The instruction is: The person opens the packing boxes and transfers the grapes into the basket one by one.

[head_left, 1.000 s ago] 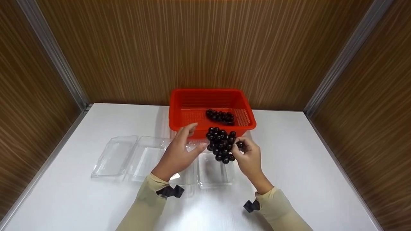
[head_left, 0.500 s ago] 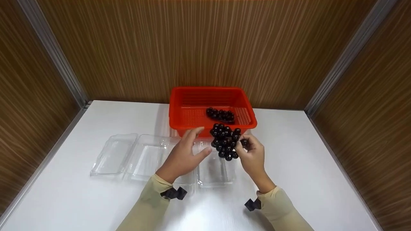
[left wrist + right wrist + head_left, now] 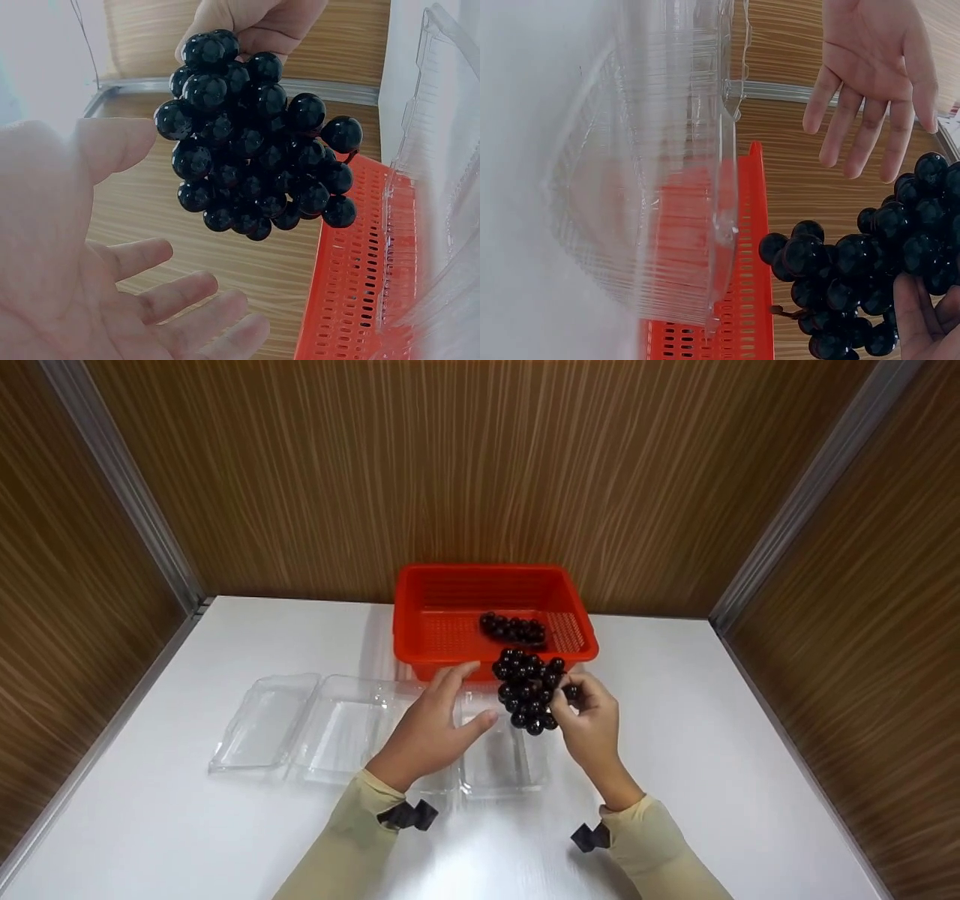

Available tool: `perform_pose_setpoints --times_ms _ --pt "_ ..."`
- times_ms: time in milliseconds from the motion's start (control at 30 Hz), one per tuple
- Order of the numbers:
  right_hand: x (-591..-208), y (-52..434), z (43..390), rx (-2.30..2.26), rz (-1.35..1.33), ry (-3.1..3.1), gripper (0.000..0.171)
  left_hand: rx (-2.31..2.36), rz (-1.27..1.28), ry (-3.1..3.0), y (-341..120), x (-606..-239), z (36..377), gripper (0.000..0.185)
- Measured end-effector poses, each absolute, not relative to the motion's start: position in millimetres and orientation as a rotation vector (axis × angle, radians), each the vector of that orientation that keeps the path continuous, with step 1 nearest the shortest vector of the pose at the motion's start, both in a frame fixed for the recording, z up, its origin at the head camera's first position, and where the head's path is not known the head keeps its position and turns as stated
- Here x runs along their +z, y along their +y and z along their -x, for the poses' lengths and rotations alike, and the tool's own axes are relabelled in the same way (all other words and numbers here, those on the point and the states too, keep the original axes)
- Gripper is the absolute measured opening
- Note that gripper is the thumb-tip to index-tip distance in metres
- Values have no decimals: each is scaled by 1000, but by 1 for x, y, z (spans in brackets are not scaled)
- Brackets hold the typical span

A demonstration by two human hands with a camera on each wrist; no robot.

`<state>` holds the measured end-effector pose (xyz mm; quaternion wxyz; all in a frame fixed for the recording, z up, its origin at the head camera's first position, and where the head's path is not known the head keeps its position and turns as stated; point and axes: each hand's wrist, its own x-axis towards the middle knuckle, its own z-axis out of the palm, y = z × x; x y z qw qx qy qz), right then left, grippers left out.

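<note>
A bunch of dark, glossy grapes point(image 3: 525, 690) hangs above the table in front of the red basket. My right hand point(image 3: 592, 731) pinches it at its right side between thumb and fingers. On the other side is my left hand point(image 3: 427, 727), fingers stretched out and thumb pointing at the bunch. In the left wrist view that thumb point(image 3: 120, 146) lies close to the outer grapes point(image 3: 247, 150); whether it touches them I cannot tell. Below the hands lie clear plastic clamshell boxes, one point(image 3: 495, 765) under the grapes and another point(image 3: 337, 735) partly behind my left hand.
The red perforated basket point(image 3: 405, 622) stands against the wood-grain back wall point(image 3: 480, 472). A second dark grape bunch point(image 3: 514, 630) lies inside it. One opened clear lid point(image 3: 270, 724) reaches left over the white table point(image 3: 690, 750). Wood-grain panels enclose both sides.
Both hands and the grape bunch moved a little right and slightly away during the first half second. Since then they have hardly moved. My right hand has kept its pinch throughout.
</note>
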<state>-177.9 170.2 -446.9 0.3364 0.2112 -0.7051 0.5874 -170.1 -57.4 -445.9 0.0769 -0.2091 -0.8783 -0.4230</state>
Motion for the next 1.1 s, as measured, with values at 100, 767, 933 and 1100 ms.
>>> perform_pose_setpoints --times_ms 100,767,933,1100 --pt "-446 170 178 1533 -556 -1838 12 -1264 633 -2629 -57 -446 170 73" --pt "-444 172 180 1511 -565 -1848 12 -1254 607 -2674 -59 -444 169 81" --pt "-446 172 181 1514 -569 -1841 13 -1239 604 -2688 -59 -442 168 80" --pt "-447 173 181 1519 -577 -1836 12 -1244 604 -2683 -60 -442 169 79"
